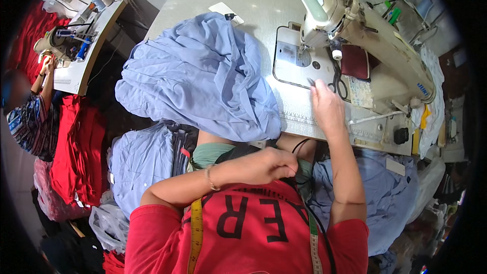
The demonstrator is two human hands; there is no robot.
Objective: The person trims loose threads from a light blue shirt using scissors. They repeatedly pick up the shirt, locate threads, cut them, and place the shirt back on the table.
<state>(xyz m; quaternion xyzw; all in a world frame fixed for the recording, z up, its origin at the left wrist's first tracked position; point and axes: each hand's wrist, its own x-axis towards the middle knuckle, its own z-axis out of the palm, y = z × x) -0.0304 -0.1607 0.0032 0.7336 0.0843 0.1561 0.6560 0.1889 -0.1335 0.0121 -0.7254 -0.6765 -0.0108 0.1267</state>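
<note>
My right hand (pixel 327 105) is over the front of the sewing table (pixel 299 122), its fingers pinched together. A small dark tip shows at the fingertips, too small to name. Just right of those fingers lie black-handled scissors (pixel 338 84), beside the needle plate (pixel 294 56) of a cream sewing machine (pixel 375 35). My left hand (pixel 276 166) is curled closed in front of my chest, and whatever it may hold is hidden. A heap of light blue cloth (pixel 198 76) covers the table's left part and hangs over its front edge.
More blue garments (pixel 144 160) are stacked at the left, and others (pixel 375 187) lie at the right. A dark red pad (pixel 355 62) rests against the machine. At the far left a person (pixel 33 114) works at another machine (pixel 50 43), near red cloth (pixel 78 147).
</note>
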